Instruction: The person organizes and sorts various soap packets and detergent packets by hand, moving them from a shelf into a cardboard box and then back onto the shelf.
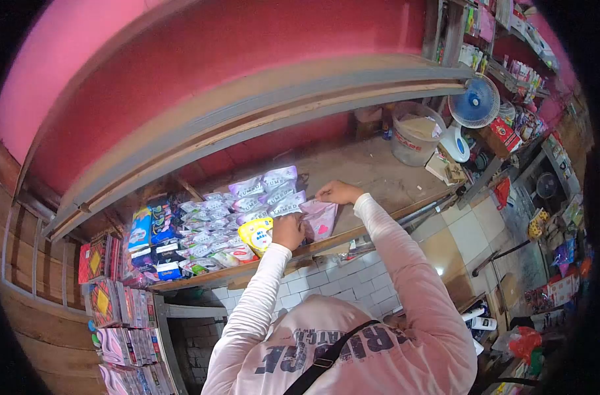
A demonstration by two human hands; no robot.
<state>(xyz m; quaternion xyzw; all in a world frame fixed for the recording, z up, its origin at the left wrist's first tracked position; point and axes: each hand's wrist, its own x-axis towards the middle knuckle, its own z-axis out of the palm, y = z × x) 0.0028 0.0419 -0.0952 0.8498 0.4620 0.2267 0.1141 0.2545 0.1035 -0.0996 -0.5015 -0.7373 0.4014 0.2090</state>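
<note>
A pink pouch (320, 220) stands at the front edge of the wooden shelf (359, 164), right of the other packets. My right hand (339, 193) has its fingers pressed together on the pouch's top right corner. At its left side is my left hand (289, 232), curled, its fingertips hidden from view; what it grips cannot be made out. Just left of that hand lies a yellow packet (256, 235). Behind it, white and purple pouches (279, 179) lie in rows, with several small green and white packets (204, 230) farther left.
Blue and dark packs (141, 228) stand at the shelf's left end. A clear bucket (415, 135) and a blue fan (474, 101) are at the far right. A wooden beam (260, 99) spans above the shelf. Boxed goods (119, 303) are stacked at lower left.
</note>
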